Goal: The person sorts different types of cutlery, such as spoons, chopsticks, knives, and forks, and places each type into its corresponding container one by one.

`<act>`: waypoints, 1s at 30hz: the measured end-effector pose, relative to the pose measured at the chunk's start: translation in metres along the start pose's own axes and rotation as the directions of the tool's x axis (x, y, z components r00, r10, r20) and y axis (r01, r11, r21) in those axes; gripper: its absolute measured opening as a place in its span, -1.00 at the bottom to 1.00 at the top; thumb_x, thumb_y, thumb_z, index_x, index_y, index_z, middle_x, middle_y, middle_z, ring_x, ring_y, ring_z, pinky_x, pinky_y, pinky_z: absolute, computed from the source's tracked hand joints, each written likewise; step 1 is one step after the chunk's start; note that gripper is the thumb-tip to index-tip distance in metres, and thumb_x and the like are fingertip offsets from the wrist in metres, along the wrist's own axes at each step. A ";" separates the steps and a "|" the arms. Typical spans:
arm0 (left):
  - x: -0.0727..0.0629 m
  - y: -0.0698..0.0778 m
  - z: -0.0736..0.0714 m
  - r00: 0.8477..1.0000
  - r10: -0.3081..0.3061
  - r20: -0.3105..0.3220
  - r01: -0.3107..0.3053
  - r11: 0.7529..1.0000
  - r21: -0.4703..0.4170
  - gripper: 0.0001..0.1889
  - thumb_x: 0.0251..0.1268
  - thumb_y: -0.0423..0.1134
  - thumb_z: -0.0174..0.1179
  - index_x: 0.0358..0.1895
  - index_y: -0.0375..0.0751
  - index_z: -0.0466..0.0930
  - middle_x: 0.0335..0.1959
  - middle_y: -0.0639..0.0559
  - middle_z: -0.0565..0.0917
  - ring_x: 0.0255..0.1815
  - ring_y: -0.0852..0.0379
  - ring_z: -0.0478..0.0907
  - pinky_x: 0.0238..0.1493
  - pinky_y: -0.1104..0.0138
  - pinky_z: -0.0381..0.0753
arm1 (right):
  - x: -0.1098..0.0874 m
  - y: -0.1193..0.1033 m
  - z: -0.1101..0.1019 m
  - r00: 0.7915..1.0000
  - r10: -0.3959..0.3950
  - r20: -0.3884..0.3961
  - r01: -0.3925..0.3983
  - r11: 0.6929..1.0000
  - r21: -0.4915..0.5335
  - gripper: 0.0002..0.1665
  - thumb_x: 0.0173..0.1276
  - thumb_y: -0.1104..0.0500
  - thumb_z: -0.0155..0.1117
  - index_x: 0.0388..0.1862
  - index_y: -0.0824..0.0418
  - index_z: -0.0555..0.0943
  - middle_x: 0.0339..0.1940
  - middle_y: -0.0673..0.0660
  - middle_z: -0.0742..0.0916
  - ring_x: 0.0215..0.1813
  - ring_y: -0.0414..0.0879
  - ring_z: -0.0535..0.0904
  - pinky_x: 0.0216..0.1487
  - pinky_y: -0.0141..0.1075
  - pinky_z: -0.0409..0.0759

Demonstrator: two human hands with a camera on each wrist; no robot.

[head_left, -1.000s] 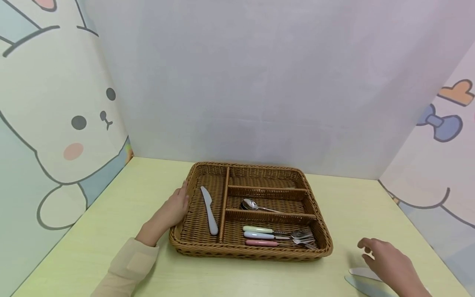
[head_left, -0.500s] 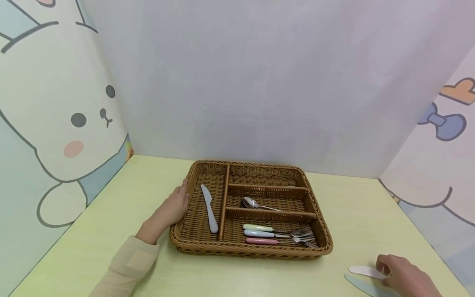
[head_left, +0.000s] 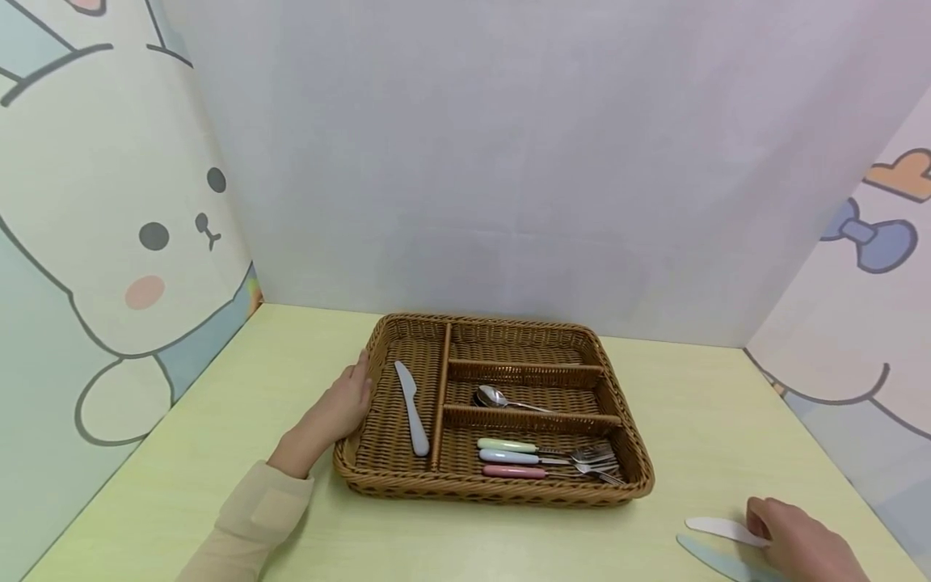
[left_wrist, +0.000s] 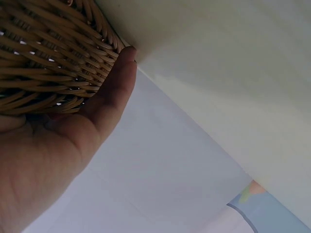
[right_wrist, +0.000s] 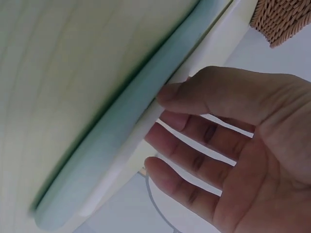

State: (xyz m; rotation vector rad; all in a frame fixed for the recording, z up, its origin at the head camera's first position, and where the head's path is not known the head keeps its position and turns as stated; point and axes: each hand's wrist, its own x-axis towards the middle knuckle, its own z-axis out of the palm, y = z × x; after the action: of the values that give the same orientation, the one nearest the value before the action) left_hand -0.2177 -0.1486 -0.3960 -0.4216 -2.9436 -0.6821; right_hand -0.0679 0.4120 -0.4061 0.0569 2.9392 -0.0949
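In the head view my left hand point(head_left: 347, 406) rests against the left side of a brown wicker cutlery tray point(head_left: 494, 490). The left wrist view shows a fairly straight finger point(left_wrist: 116, 92) lying along the tray's woven outer wall. At the lower right, my right hand point(head_left: 803, 540) pinches a whitish table knife point(head_left: 720, 529) between thumb and index finger. Its other fingers are slightly bent and hold nothing in the right wrist view. Right beside it lies a pale green knife point(right_wrist: 104, 131) on the tabletop. Both knives' handles are partly hidden by the hand in the head view.
A light-blue knife point(head_left: 412, 408) lies in the tray's left compartment. Spoons point(head_left: 493, 396) sit in the middle one. The front compartment holds forks with green, blue and pink handles point(head_left: 513, 471). A pale wall point(head_left: 509, 162) stands behind the tabletop.
My right hand has come down and right from above the two knives and taken the whitish one between thumb and finger. The left hand stays at the tray.
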 end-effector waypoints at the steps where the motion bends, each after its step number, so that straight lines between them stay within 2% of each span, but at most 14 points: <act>1: 0.000 0.000 0.000 1.000 -0.001 0.000 0.001 1.000 0.000 -0.44 0.42 -0.34 -0.27 0.36 -0.60 -0.17 0.14 -0.59 0.30 0.11 -0.41 0.37 0.00 -0.09 0.49 | 0.000 0.000 0.000 1.000 -0.003 -0.002 0.003 1.000 -0.002 -0.65 0.00 0.36 0.29 -0.56 0.07 0.30 -0.59 -0.06 0.38 -0.51 -0.20 0.22 -0.54 -0.28 0.21; 5: -0.001 0.001 0.000 1.000 -0.003 0.003 0.003 1.000 0.005 -0.44 0.42 -0.34 -0.27 0.36 -0.60 -0.17 0.14 -0.59 0.30 0.10 -0.41 0.38 0.00 -0.08 0.49 | -0.001 -0.001 0.000 1.000 -0.014 -0.012 0.014 1.000 -0.017 -0.59 -0.03 0.30 0.38 -0.56 0.07 0.27 -0.59 -0.05 0.35 -0.52 -0.23 0.20 -0.53 -0.28 0.20; 12: -0.002 0.001 -0.001 1.000 -0.010 0.009 0.010 1.000 0.001 -0.44 0.42 -0.34 -0.25 0.36 -0.59 -0.16 0.13 -0.58 0.31 0.08 -0.41 0.39 -0.03 -0.08 0.51 | 0.001 0.001 0.003 0.999 -0.033 -0.029 0.032 0.999 -0.020 -0.60 0.00 0.29 0.36 -0.54 0.07 0.26 -0.58 -0.05 0.34 -0.53 -0.25 0.19 -0.54 -0.30 0.17; 22: -0.003 0.003 -0.002 1.000 -0.011 0.012 0.011 1.000 -0.003 -0.44 0.43 -0.34 -0.25 0.36 -0.58 -0.15 0.12 -0.58 0.32 0.06 -0.40 0.41 -0.06 -0.07 0.53 | 0.000 -0.002 -0.002 0.990 -0.079 -0.118 0.076 0.997 -0.032 -0.68 -0.05 0.32 0.26 -0.48 0.05 0.31 -0.53 -0.08 0.36 -0.52 -0.32 0.19 -0.57 -0.33 0.20; 30: -0.002 0.003 -0.001 1.000 -0.005 0.009 0.006 1.000 -0.006 -0.43 0.42 -0.33 -0.25 0.36 -0.59 -0.16 0.12 -0.59 0.31 0.07 -0.41 0.40 -0.04 -0.08 0.51 | -0.005 -0.017 -0.013 0.978 -0.093 -0.187 0.085 0.995 -0.051 -0.68 -0.06 0.34 0.21 -0.50 0.05 0.27 -0.63 -0.04 0.33 -0.51 -0.25 0.16 -0.61 -0.33 0.17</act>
State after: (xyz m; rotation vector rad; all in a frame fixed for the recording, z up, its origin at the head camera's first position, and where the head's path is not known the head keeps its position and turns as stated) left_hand -0.2145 -0.1470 -0.3938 -0.4183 -2.9526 -0.6924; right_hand -0.0662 0.3963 -0.3909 -0.0760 3.1322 -0.0414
